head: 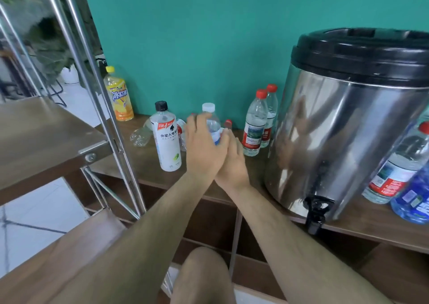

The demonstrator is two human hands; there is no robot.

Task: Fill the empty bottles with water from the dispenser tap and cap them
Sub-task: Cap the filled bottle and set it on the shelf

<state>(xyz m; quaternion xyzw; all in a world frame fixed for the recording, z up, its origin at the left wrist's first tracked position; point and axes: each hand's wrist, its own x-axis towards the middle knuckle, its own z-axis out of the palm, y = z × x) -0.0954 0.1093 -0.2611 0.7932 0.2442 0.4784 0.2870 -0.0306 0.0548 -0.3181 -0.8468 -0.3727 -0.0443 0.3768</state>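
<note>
A clear bottle with a white cap and blue label (211, 120) stands on the wooden counter (148, 164), left of the steel water dispenser (343, 127). My left hand (203, 148) reaches over it, fingers curled round its left side. My right hand (234, 164) lies pressed against the left hand, its straight fingers touching the bottle's lower right side. Both hands hide the bottle's base. The dispenser's black tap (316, 211) hangs over the counter's front edge, well right of both hands.
A white-labelled black-capped bottle (166, 139) stands just left of my hands, and a clear bottle (140, 135) lies behind it. A yellow tea bottle (118, 94) and two red-capped bottles (255, 125) stand by the wall. More bottles (399, 164) stand right of the dispenser. A metal rack (99, 108) is at left.
</note>
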